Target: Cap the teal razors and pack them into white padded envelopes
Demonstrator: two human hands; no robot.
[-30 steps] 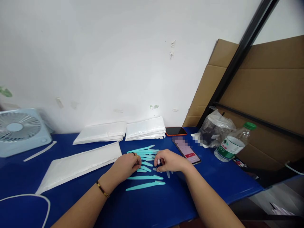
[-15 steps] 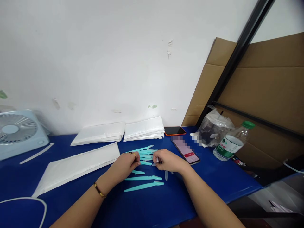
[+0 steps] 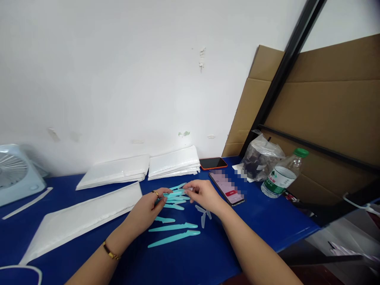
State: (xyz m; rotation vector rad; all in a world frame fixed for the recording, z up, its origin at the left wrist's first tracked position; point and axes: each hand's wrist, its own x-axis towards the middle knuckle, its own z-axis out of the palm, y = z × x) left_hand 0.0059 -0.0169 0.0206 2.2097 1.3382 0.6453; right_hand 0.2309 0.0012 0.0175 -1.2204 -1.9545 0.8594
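Note:
Pinched between thumb and fingers of my left hand (image 3: 152, 204) is a teal eyebrow razor (image 3: 175, 193), held just above others on the blue table. My right hand (image 3: 202, 193) closes its thumb and finger at that razor's right end, where a clear blade cap seems to be; the fingertips partly hide it. Several more teal razors lie beneath and in front of my hands, among them a razor (image 3: 174, 238) nearest me. Loose translucent blade caps (image 3: 203, 219) rest below my right hand.
White padded mailers (image 3: 115, 170) are stacked along the wall, with a single mailer (image 3: 89, 219) at left. A fan (image 3: 14, 174) stands far left. Two phones, one lit (image 3: 227, 190), lie beyond my right hand. A water bottle (image 3: 280, 178) and a bagged cup (image 3: 261, 158) stand at right.
My right hand has moved left and up to the razor in my left hand. More loose caps now show on the table where it was. The view has shifted slightly right.

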